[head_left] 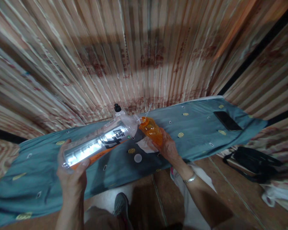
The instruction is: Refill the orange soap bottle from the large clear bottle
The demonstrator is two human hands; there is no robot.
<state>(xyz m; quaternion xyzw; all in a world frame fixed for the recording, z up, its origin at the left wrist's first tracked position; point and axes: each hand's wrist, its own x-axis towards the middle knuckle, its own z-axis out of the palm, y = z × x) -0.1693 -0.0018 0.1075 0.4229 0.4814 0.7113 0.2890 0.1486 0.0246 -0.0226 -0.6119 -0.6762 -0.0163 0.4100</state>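
My left hand [73, 169] is wrapped round the base of a large clear plastic bottle [100, 143] with a shiny label and an orange stripe. The bottle is tilted, its neck pointing to the right. In my right hand [168, 147] is a small orange translucent bottle [152, 131], its open mouth close against the neck of the clear one. Whether the two mouths touch, I cannot tell. Behind the clear bottle a black pump top [117, 108] sticks up. A round whitish cap [138, 158] lies on the cloth below, near a pale piece of tissue or paper [147, 144].
A teal patterned cloth [194, 137] covers the narrow table. Toward its right end lies a dark phone [227, 120]. Striped curtains [144, 57] hang close behind and at both sides. A black bag [256, 163] rests low at the right, beside the tiled floor.
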